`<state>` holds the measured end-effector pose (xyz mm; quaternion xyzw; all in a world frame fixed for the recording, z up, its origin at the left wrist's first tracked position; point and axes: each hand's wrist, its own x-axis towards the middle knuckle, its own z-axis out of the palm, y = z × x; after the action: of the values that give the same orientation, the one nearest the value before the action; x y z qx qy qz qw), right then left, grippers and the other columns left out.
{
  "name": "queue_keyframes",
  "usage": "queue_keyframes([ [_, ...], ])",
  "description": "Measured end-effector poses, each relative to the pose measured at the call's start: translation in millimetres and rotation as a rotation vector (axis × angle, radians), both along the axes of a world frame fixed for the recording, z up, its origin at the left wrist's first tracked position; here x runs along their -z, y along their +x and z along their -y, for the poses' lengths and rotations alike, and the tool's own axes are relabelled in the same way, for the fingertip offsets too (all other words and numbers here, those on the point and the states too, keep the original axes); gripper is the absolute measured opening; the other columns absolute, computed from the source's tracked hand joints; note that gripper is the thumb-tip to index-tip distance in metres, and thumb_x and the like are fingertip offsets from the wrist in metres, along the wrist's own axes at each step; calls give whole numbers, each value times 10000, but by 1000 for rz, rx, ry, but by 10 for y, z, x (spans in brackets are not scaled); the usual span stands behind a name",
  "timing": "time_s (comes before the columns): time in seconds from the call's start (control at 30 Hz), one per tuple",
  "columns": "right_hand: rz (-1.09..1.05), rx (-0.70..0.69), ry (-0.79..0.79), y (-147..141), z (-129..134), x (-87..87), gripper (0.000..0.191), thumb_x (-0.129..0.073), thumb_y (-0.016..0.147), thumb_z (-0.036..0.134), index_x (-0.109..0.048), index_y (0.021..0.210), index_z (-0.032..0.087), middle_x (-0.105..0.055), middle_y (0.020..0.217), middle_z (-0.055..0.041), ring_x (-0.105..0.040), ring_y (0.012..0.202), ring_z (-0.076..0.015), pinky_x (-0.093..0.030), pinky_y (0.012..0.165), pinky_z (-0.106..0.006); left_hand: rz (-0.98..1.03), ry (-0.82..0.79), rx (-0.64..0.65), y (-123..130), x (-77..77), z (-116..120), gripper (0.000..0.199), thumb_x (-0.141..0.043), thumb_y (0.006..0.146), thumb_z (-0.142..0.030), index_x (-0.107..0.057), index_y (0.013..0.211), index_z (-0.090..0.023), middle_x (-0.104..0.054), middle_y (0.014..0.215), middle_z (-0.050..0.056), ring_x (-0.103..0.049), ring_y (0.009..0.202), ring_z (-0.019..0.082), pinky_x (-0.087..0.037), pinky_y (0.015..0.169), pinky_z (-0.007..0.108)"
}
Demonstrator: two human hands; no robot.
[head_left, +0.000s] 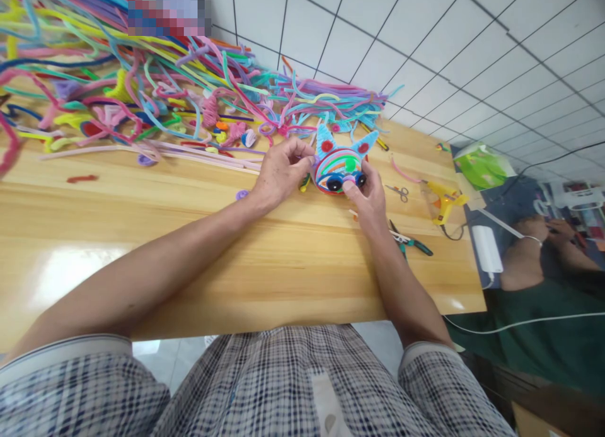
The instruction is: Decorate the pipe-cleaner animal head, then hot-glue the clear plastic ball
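Observation:
A round animal head made of coiled pipe cleaners (338, 163) sits on the table, with striped colours, two blue pointed ears with red spots, and black eyes. My right hand (369, 194) grips its right side, the thumb pressed by the pink nose. At the head's left edge, my left hand (283, 173) is closed in a pinch. A small purple pipe-cleaner piece (315, 161) shows at its fingertips, against the head. Part of a yellow-green tool (305, 183) lies below those fingers. A purple coil (242, 195) rests near my left wrist.
Loose pipe cleaners (165, 90) heap across the back left. To the right lie small scissors (401, 192), green-handled pliers (416, 244) and a yellow glue gun (444, 200). A green packet (482, 166) and white power strip (486, 249) are by the table's right edge. Another person's arm (522, 254) is beyond.

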<state>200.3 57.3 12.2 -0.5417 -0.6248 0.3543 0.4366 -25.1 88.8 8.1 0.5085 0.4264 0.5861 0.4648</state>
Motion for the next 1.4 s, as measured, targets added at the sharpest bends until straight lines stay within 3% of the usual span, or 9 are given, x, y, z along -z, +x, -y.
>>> queue_keyframes([
  [0.53,-23,24,89,-14,-20,84,839,-821,779,801,-624,1428,307,-730,1428,-85,-659,1391,-341,-478,1287,-608,-18,26,8,36,110,-32,108,-738,895,-95,-700,865,-193,-742,784,-14,-652,676,106,-553,648,214],
  [0.87,-26,29,110,-23,-4,109,851,-823,784,792,-611,1441,292,-705,1477,-105,-658,1406,-344,-489,1279,-602,-14,-137,47,-42,26,60,121,-779,901,-184,-698,990,-183,-763,864,-3,-645,670,103,-530,608,205],
  [0.97,-34,26,103,-21,-12,116,853,-825,774,800,-615,1434,302,-701,1487,-101,-656,1410,-349,-489,1279,-608,-18,-157,83,-46,53,62,133,-798,929,-256,-681,914,-194,-720,746,-16,-608,597,105,-510,578,223],
  [1.1,-9,24,95,-10,-18,134,872,-801,779,824,-602,1462,321,-694,1503,-90,-641,1429,-353,-486,1281,-617,-17,-134,128,-35,77,44,296,-825,951,-365,-633,791,-207,-663,664,-20,-578,566,112,-487,558,244],
  [1.4,-12,21,122,-14,-21,152,836,-807,796,795,-608,1449,313,-706,1472,-98,-662,1392,-349,-501,1261,-613,-14,-113,116,7,54,33,315,-799,973,-322,-626,739,-201,-610,612,-30,-519,539,103,-436,541,242],
])
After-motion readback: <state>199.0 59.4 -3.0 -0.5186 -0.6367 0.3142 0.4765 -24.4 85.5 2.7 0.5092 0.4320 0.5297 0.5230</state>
